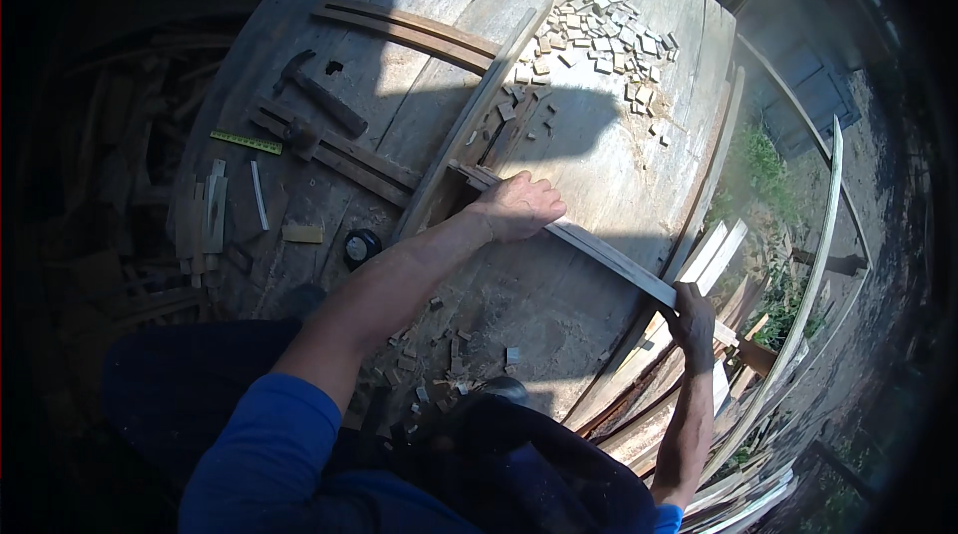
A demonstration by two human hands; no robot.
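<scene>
Thin wooden strips, stacked or side by side, lie slantwise over the wooden workbench. My left hand is closed over them near their far left end, knuckles up. At the near right end my right hand wraps round them, beyond the bench's edge. The left end of the strips meets a long wooden rail that crosses the bench; the exact contact there is partly hidden. Small cut wood pieces are heaped past the rail, with a few scattered closer to my left hand.
Left of the rail lie a hammer, slotted wooden bars, a yellow measuring strip and a round tape measure. Long timber strips lean at the bench's right edge. Offcuts litter the near side by my legs.
</scene>
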